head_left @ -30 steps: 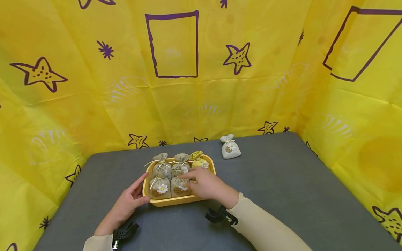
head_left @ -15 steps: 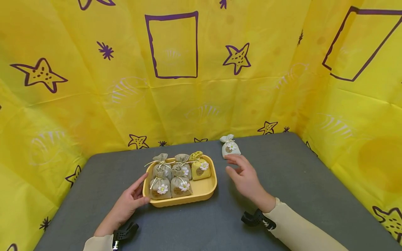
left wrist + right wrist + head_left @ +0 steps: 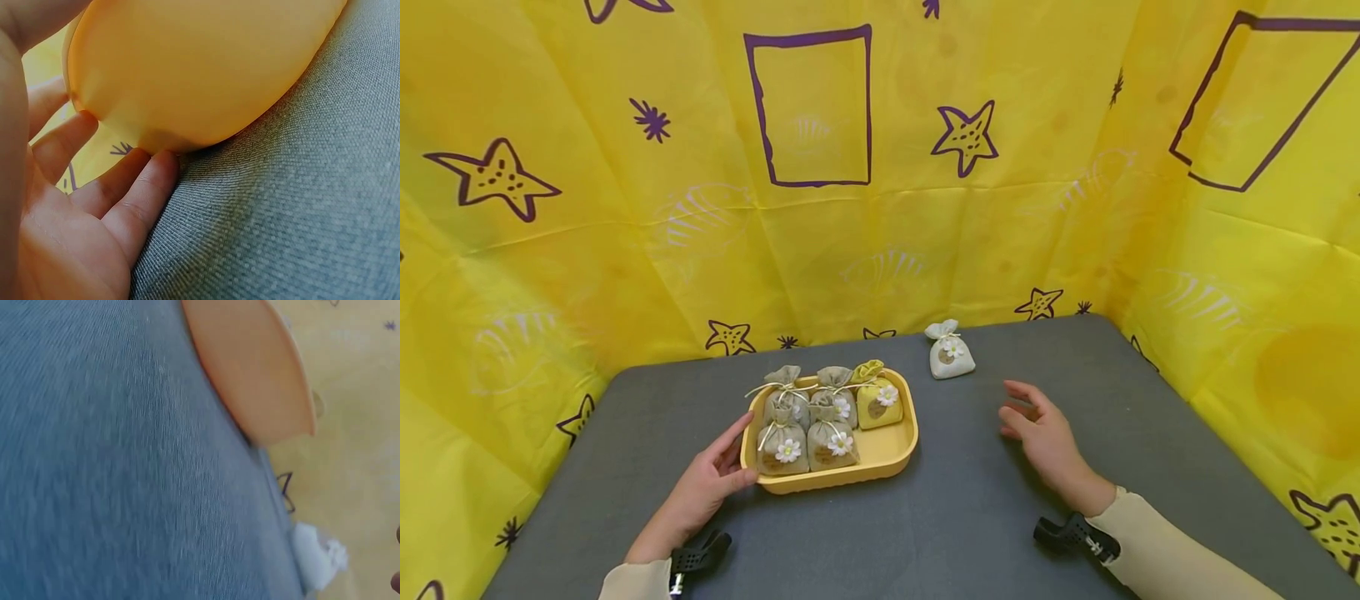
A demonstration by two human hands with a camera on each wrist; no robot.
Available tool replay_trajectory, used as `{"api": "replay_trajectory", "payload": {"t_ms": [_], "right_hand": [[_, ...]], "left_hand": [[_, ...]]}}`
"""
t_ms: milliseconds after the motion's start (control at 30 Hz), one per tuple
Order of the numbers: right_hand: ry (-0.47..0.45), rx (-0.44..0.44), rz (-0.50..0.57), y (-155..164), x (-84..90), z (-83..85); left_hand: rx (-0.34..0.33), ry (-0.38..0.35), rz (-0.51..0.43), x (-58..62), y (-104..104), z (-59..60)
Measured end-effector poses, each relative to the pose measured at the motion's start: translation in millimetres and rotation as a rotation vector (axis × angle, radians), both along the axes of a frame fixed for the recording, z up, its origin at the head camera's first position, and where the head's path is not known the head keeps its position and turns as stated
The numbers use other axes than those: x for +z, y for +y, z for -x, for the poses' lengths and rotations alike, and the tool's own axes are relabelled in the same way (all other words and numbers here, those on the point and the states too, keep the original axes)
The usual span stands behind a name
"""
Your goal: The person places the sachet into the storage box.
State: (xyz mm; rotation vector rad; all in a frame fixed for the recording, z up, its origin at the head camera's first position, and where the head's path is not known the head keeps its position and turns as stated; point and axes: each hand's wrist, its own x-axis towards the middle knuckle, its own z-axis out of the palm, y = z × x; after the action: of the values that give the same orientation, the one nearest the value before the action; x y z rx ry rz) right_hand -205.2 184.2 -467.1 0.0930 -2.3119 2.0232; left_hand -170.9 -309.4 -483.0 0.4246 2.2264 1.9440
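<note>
A yellow tray [image 3: 887, 467] rests on the table, holding several grey drawstring sachets [image 3: 831, 450] with white flowers. A yellow sachet [image 3: 880, 405] stands at its back right; the front right of the tray floor is bare. My left hand [image 3: 703, 483] holds the tray's left end, thumb at the front corner, other fingers along the side. In the left wrist view, fingertips [image 3: 164, 164] touch the tray's outer wall [image 3: 200, 69]. My right hand [image 3: 1048, 437] is off to the right, holding nothing, fingers loosely bent. Nearest to it is a white sachet [image 3: 951, 354] near the back edge.
The dark grey table [image 3: 1112, 400] reaches back to a yellow curtain [image 3: 820, 250] with purple drawings, which also runs along both sides. Black wrist straps [image 3: 1078, 537] sit on both arms.
My right hand has left the front right sachet in the tray and moved right, past the white sachet, away from the tray. My left hand and the tray have stayed put.
</note>
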Motion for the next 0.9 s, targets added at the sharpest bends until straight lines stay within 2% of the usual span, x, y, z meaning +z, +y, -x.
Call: {"api": "replay_trajectory", "payload": {"t_ms": [167,300,533,900], "right_hand": [[-0.136,0.076,0.133,15,-3.8,15.6],[-0.186,0.154,0.206,23,-4.7,32.4],[-0.188,0.218,0.27,24,-9.1,59.8],[-0.162,0.201,0.258,3,-10.7,107.9]], "left_hand": [[0.004,-0.002,-0.001,-0.5,-1,0.7],[0.009,0.0,0.011,-0.3,-1,1.4],[0.017,-0.005,0.025,-1.4,-2,2.0],[0.018,-0.005,0.028,-0.9,-2,0.5]]}}
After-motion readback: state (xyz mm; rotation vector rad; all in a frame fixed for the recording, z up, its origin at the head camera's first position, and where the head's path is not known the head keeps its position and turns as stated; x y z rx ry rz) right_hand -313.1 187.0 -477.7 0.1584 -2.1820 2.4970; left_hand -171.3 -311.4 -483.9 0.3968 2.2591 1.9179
